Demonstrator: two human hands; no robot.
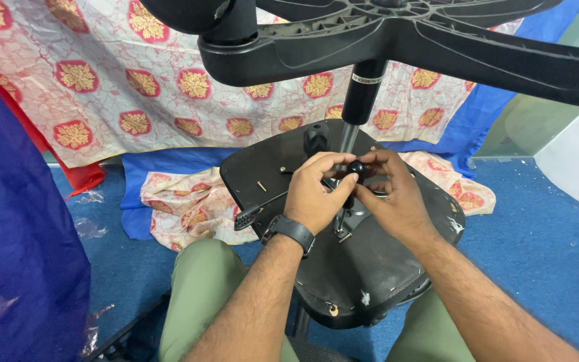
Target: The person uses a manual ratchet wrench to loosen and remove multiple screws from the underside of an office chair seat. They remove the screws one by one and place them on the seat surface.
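Hands: L (313,194) + R (393,194) both pinch black knob (356,167) on upturned chair seat (363,268).

Hands (356,191) on seat underside (370,268), star base (437,40) above.

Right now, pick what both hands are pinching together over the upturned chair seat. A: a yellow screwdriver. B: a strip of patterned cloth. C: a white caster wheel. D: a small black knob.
D: the left hand and right hand meet fingertip to fingertip on a small black knob, just above the underside of the black seat.
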